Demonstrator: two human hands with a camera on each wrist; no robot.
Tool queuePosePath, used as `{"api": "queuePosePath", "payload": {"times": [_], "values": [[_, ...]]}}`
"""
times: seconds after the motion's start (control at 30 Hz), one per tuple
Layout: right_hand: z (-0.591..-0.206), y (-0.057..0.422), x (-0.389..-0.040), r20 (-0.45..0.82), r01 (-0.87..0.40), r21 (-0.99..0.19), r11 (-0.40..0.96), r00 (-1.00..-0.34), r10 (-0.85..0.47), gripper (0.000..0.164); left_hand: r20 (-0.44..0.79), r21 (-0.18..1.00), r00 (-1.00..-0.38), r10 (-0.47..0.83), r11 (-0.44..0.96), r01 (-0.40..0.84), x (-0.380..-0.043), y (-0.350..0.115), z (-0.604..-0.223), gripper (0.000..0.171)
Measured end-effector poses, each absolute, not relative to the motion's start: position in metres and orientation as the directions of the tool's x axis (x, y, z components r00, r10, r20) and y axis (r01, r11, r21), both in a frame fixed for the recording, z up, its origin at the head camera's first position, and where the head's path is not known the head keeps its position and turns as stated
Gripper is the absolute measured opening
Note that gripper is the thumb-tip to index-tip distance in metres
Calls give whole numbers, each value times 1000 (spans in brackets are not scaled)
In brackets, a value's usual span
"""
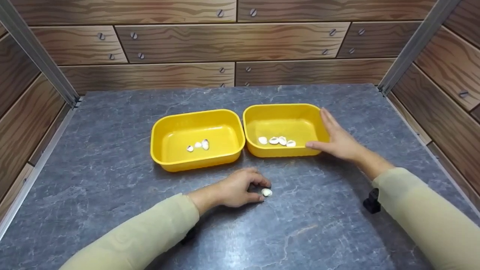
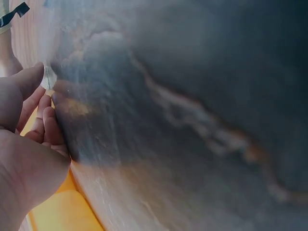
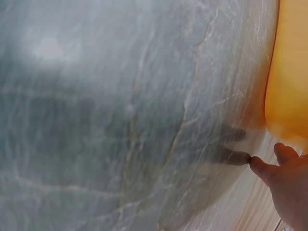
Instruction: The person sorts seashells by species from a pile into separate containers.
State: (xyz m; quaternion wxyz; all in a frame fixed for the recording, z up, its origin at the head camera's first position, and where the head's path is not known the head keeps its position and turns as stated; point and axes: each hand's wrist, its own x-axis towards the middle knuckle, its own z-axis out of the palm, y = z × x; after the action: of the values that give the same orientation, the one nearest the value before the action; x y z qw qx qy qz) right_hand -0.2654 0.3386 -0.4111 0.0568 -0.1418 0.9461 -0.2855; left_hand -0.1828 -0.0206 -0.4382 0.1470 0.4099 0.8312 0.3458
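A white seashell (image 1: 266, 192) is at the fingertips of my left hand (image 1: 238, 187), low over the dark marbled table in front of the trays. In the left wrist view the shell (image 2: 49, 78) sits between thumb and fingertips, pinched there. My right hand (image 1: 343, 142) rests against the right yellow tray (image 1: 281, 152), fingers stretched along its right side and thumb at the front rim. Several white shells (image 1: 282, 140) lie in that tray, near its front wall. The right wrist view shows part of this hand (image 3: 288, 185) beside the yellow tray wall (image 3: 291, 72).
To the left, a second yellow tray (image 1: 198, 165) stands nearly touching the first, with 3 small shells (image 1: 198, 145) inside. Wood-patterned panels (image 1: 232, 43) enclose the marbled table (image 1: 112, 180) at the back and sides, with metal posts (image 1: 416, 45) at the corners.
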Motion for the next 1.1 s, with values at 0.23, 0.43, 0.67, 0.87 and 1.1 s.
{"api": "queuePosePath", "payload": {"times": [0.23,0.43,0.67,0.87,1.1], "values": [[-410,339,-265,-30,-234,-564,792,-953,-303,123,38,688,-614,788,425,588,-184,-20,-439,32],[-411,339,-266,-23,-242,-564,789,-951,-308,121,59,675,-606,793,415,610,-184,-21,-440,32],[-411,339,-267,-23,-240,-557,795,-952,-304,122,58,681,-602,796,409,607,-185,-21,-439,27],[-410,339,-267,-23,-240,-561,792,-952,-305,122,66,690,-595,801,394,608,-186,-21,-440,20],[-410,339,-266,-24,-240,-558,794,-952,-305,123,63,676,-584,810,395,622,-186,-20,-440,17]]}}
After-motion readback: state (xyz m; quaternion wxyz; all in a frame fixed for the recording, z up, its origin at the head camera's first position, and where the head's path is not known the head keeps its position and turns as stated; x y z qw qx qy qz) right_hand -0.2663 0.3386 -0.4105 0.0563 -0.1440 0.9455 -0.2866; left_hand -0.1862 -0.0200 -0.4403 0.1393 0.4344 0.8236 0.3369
